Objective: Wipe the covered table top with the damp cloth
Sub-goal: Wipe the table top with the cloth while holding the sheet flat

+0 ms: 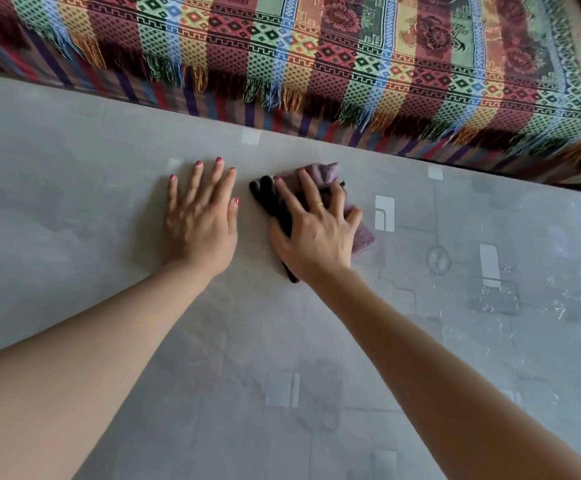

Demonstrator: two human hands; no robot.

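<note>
Cloth [327, 174] bunched under right hand [317, 233], table top [109, 306]

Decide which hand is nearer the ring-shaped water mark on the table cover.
Right. The right hand, pressing the cloth, lies just left of the ring mark; the left hand is farther left.

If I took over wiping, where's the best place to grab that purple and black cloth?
Probably from above, palm flat on its bunched middle, as the right hand does now. The cloth lies crumpled flat on the table cover, so a spread grip pressing down should work better than pinching an edge.
</note>
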